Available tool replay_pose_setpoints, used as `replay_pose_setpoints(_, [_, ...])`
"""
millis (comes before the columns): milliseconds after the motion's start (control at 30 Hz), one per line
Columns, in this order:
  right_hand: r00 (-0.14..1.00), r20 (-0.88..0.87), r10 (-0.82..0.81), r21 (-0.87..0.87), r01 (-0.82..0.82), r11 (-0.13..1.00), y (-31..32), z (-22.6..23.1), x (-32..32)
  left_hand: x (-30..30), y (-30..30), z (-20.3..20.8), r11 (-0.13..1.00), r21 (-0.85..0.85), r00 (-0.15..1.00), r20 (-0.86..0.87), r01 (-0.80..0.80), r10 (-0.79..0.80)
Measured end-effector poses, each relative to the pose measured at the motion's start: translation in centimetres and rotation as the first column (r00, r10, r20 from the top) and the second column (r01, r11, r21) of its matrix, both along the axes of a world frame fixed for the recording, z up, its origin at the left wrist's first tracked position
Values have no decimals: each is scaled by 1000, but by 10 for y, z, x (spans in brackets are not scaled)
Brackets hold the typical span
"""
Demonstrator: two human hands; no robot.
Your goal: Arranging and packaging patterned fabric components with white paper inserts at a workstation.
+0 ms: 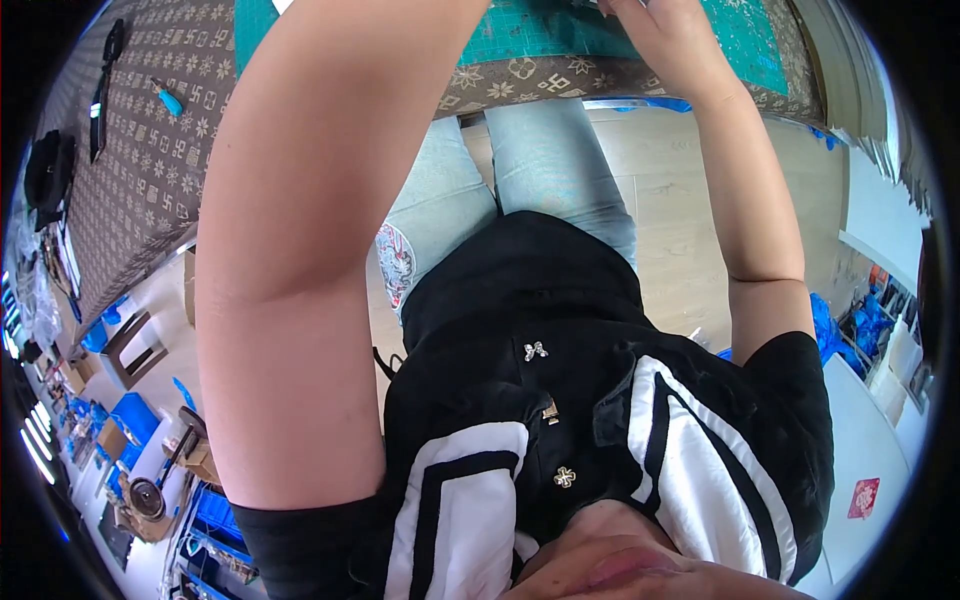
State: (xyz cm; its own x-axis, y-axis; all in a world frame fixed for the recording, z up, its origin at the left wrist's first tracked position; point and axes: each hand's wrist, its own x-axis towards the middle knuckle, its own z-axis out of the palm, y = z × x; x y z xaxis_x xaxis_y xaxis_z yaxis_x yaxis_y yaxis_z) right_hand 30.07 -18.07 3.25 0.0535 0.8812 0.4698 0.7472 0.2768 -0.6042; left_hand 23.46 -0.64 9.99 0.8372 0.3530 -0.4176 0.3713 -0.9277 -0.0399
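Observation:
My right hand (pixel 672 38) is at the top edge, above a green cutting mat (pixel 500 42). Its thumb and a finger curl together there, but the frame cuts off the fingertips. A small sliver of something by the thumb is too cropped to name. My left forearm (pixel 390 70) passes over the near edge of the table and out through the top of the picture, so my left hand is out of sight. Scratches and pale specks mark the mat, most of all on its right part beside my right wrist.
A brown patterned cloth (pixel 200 75) covers the table. A small turquoise-handled tool (pixel 168 98) and a long black strap-like item (pixel 100 105) lie on its left. Stacked sheets (pixel 872 95) rise at the right edge. A stool (pixel 135 350) stands on the floor at left.

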Motion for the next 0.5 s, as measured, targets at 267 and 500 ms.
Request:
replay_pose_setpoints(267, [759, -606, -237, -211, 133, 968, -4, 35, -2, -1, -2, 1, 999, -11, 999, 3, -34, 34])
replay_pose_setpoints(500, [861, -493, -122, -153, 52, 987, 12, 5, 3, -4, -4, -8, 1000, 13, 1000, -9, -12, 12])
